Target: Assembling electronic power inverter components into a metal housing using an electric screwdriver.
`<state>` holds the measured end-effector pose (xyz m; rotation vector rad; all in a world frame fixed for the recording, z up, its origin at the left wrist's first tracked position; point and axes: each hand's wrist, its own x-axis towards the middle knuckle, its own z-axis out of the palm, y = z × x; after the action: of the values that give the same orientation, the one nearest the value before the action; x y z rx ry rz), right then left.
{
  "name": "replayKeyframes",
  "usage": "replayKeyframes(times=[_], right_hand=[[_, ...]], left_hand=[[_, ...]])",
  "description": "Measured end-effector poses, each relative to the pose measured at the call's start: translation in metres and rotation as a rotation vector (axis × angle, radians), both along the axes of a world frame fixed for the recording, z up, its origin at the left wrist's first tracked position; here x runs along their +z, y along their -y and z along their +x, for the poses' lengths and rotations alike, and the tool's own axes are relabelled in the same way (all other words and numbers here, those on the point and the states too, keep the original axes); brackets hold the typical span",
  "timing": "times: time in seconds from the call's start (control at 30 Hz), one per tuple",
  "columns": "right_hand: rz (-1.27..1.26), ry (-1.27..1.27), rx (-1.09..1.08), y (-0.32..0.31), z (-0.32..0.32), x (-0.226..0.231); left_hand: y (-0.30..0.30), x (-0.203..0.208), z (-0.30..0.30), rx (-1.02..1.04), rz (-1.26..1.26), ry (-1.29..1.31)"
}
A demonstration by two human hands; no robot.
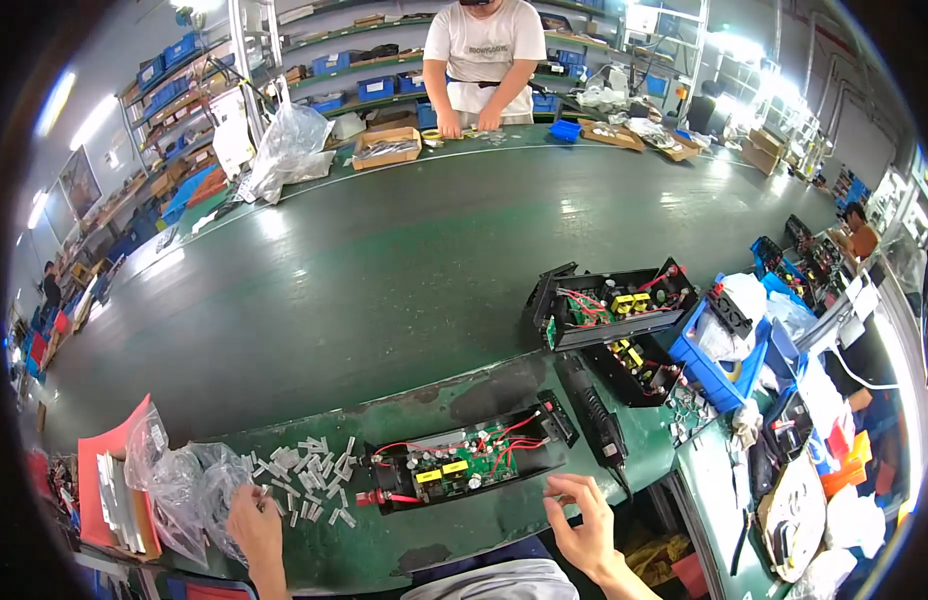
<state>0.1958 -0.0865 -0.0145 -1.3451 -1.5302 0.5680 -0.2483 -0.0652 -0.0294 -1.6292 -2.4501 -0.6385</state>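
Tubes [309,476] left of casing [484,490], screwdriver [598,418] right

We see a green table [334,555] with dark, worn patches. On it we have crumpled clear bags [179,490] at the left, a loose scatter of small clear pieces [309,478] beside them, then an open black casing [474,463] with a circuit board. Farther right, we find a black handheld tool [596,420] and a blue bin [700,368].
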Motion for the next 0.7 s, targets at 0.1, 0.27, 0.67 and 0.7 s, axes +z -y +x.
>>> replayKeyframes(times=[0.1, 0.27, 0.67, 0.7], right_hand=[[-0.082, -0.037, 0.079, 0.001, -0.008, 0.000], [-0.279, -0.320, 0.397, -0.003, -0.044, 0.023], [-0.330, -0.473, 0.414, -0.004, -0.036, 0.005], [-0.423, -0.577, 0.362, -0.001, -0.037, 0.002]], left_hand=[[0.013, 0.044, 0.032, 0.005, 0.019, 0.331], [0.020, 0.078, 0.148, -0.532, 0.010, 0.716], [0.014, 0.052, 0.209, -0.991, -0.023, 0.752], [0.013, 0.050, 0.207, -1.016, -0.048, 0.685]])
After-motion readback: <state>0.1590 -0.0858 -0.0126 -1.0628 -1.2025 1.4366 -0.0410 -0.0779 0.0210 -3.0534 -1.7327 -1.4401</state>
